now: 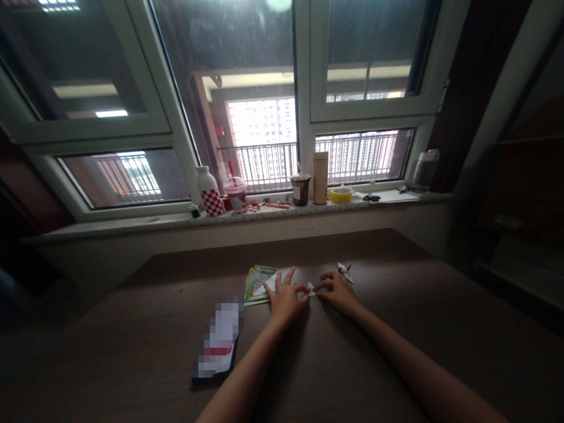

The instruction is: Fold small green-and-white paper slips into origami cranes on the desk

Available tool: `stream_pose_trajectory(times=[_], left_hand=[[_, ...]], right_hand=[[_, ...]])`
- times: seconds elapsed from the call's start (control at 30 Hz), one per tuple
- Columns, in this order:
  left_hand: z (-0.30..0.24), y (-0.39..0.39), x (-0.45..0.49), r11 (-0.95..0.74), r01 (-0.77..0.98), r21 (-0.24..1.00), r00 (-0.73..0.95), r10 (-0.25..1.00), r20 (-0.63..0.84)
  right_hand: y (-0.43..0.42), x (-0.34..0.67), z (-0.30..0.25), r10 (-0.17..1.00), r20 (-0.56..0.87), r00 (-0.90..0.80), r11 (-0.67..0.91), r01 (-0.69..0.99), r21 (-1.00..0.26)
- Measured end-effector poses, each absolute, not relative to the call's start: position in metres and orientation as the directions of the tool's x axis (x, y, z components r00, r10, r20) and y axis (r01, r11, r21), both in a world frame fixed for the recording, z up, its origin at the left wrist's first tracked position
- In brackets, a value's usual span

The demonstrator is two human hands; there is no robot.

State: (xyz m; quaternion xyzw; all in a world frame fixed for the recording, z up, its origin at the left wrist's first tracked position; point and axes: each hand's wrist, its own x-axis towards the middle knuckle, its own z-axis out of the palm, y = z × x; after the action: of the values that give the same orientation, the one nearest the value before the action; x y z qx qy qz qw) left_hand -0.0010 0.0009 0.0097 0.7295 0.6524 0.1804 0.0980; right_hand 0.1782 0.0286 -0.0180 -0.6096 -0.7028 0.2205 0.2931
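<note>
A small white piece of folded paper (311, 289) lies on the table between my hands. My left hand (285, 301) grips its left side with the thumb and a finger, while the other fingers spread over a stack of green-edged sheets (254, 286). A white sheet (264, 286) partly shows on that stack, beneath those fingers. From the other side, my right hand (338, 294) pinches the paper's right edge with bent fingertips. Just beyond the right hand sits a small white folded piece with dark and reddish marks (345, 272); the hand hides part of it.
A phone (220, 341) with a blurred screen lies left of my left forearm on the brown table (176, 282). Along the windowsill stand a checkered bottle (210, 191), drink cups (301, 189), a tan flask (320, 178), yellow tape (341, 194) and scissors (371, 198).
</note>
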Motion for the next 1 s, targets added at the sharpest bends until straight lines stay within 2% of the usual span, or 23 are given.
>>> stream_pose_trajectory(times=[0.3,0.67,1.0], left_hand=[[0.0081,0.0040,0.0030,-0.123,0.912,0.392,0.063,0.985,0.162],[0.0120,0.0065,0.0065,-0.073,0.894,0.442,0.033,0.995,0.098],[0.0133,0.0055,0.0049,-0.064,0.876,0.478,0.031,0.997,0.077]], right_hand=[[0.0237,0.1723,-0.0146,0.980,0.193,-0.056,0.168,0.755,-0.634],[0.0280,0.1685,-0.0131,0.991,0.129,-0.021,0.100,0.760,-0.642],[0.0317,0.1740,-0.0127,0.991,0.118,-0.058,0.122,0.746,-0.655]])
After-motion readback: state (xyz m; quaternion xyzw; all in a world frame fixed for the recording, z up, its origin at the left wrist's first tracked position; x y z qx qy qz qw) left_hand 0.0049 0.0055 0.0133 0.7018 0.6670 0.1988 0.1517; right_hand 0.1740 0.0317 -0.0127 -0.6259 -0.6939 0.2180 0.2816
